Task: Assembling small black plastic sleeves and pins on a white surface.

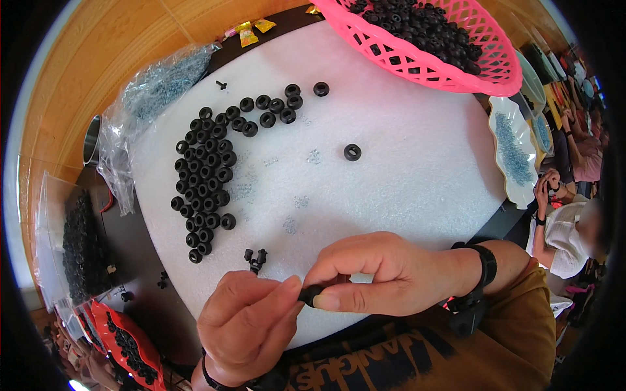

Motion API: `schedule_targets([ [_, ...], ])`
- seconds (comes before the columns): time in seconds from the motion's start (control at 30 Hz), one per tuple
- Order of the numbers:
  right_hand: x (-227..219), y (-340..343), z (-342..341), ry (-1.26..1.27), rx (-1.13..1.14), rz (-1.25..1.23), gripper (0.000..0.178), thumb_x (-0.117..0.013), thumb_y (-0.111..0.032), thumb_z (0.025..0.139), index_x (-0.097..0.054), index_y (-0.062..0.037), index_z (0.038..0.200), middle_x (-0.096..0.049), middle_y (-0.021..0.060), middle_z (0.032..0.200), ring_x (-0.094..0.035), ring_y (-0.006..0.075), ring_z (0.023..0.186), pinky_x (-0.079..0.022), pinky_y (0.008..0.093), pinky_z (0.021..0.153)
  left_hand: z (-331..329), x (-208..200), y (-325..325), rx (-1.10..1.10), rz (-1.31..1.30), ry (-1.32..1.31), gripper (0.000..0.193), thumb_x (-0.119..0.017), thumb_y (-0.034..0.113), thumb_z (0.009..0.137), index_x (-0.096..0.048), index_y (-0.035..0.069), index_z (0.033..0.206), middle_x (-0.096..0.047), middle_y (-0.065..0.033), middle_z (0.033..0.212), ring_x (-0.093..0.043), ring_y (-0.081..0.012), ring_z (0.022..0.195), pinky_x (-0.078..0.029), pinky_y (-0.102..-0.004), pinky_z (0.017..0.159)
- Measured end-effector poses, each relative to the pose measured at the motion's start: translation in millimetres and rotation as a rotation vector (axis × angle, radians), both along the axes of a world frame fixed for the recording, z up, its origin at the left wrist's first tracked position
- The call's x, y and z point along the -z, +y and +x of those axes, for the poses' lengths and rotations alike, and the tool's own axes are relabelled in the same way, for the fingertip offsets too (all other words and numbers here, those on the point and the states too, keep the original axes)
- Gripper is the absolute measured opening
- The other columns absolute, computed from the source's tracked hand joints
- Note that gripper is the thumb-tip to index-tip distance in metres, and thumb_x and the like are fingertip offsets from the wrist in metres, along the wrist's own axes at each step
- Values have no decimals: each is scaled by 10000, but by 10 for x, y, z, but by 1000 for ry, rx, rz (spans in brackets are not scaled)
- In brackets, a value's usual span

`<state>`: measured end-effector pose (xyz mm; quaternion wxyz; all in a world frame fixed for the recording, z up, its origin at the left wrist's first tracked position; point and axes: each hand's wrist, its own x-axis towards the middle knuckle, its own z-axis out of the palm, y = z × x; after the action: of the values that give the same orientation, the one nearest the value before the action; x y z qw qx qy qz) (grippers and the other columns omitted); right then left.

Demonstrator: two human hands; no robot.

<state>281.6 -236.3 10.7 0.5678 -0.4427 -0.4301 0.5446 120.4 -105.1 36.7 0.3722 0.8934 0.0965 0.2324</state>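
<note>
Low over the white foam sheet (404,189), my right hand (385,277) pinches a small black ring-shaped piece (310,295) between thumb and index finger. My left hand (244,322) is closed, its fingertips meeting the left side of that piece; anything inside its grip is hidden. Just above the left knuckles sits a pronged black part (255,259); whether the left hand holds it cannot be made out. Farther off, a cluster of black rings (207,163) lies on the left of the sheet, and a lone black ring (352,152) sits near its middle.
A pink basket (417,75) of black pieces stands at the far right. White dish (518,159) of bluish beads lies right; bagged beads (160,81) lie far left. A clear box (49,241) and red basket (120,345) hold black parts. A person (564,231) sits at right.
</note>
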Motion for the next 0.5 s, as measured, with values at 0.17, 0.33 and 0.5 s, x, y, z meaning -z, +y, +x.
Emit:
schedule_targets([
  [0.17, 14, -8, -7, -14, 7, -28, 200, -540, -170, 942, -566, 23, 988, -522, 72, 773, -479, 123, 705, -417, 273, 638, 21, 62, 20, 11, 68, -26, 383, -752, -44, 616, -684, 33, 985, -590, -59, 747, -526, -190, 588, -417, -279, 501],
  [0.33, -21, -13, 33, 9, -69, -101, 190, -541, -149, 947, -587, 6, 1048, -588, 70, 904, -556, 136, 823, -438, 262, 742, 11, 56, -2, 12, 99, -30, 370, -743, -55, 617, -677, 16, 973, -589, -66, 737, -527, -194, 575, -425, -286, 502],
  [0.5, -6, 2, -21, -395, 137, 155, 155, -589, -102, 895, -592, -4, 1015, -578, 102, 805, -560, 234, 680, -434, 315, 617, 13, 49, -36, -5, 47, -22, 351, -744, -56, 628, -672, -2, 967, -592, -76, 732, -544, -199, 576, -438, -282, 501],
])
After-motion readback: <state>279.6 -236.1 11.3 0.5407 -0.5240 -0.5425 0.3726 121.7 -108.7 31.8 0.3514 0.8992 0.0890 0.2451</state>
